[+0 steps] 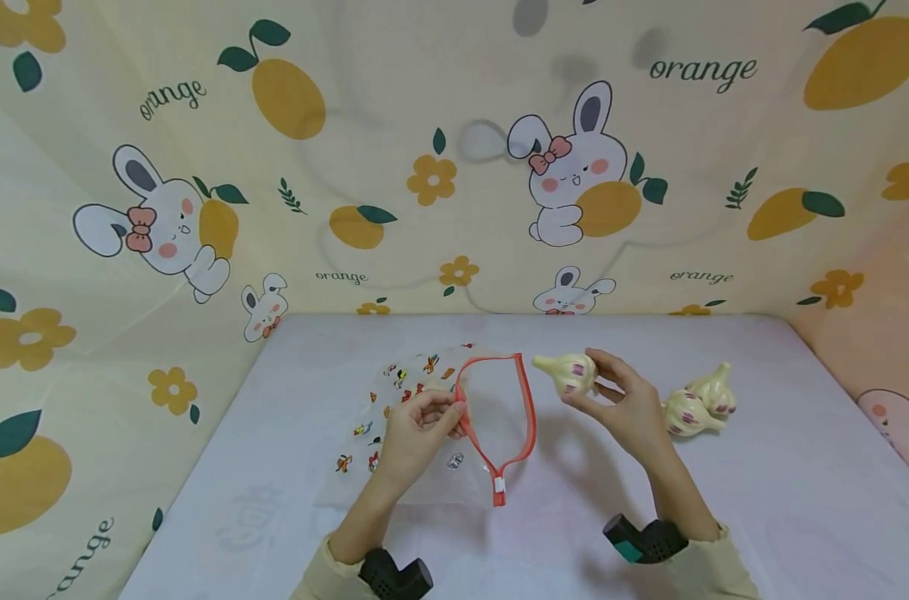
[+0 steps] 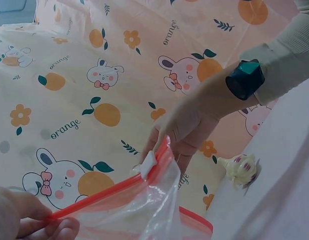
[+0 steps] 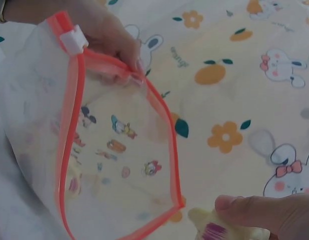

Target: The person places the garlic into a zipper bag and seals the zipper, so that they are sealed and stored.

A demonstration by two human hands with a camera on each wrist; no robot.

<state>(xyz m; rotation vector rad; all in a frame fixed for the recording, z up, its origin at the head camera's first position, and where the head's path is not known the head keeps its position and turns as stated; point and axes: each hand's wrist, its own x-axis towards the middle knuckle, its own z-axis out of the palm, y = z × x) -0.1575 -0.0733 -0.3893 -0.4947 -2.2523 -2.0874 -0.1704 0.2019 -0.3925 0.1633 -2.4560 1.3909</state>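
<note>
A clear bag with cartoon prints and a red zip rim has its mouth spread, facing right. My left hand pinches the rim's near-left edge; in the left wrist view the left fingers hold the red strip. A white slider sits at one end of the rim. Just right of the mouth, my right hand grips a garlic bulb between thumb and fingers, its stem pointing left at the opening. In the right wrist view the bulb is partly cut off below the rim.
Two more garlic bulbs lie touching on the white table, right of my right hand. A printed cloth with rabbits and oranges hangs behind the table and along its sides.
</note>
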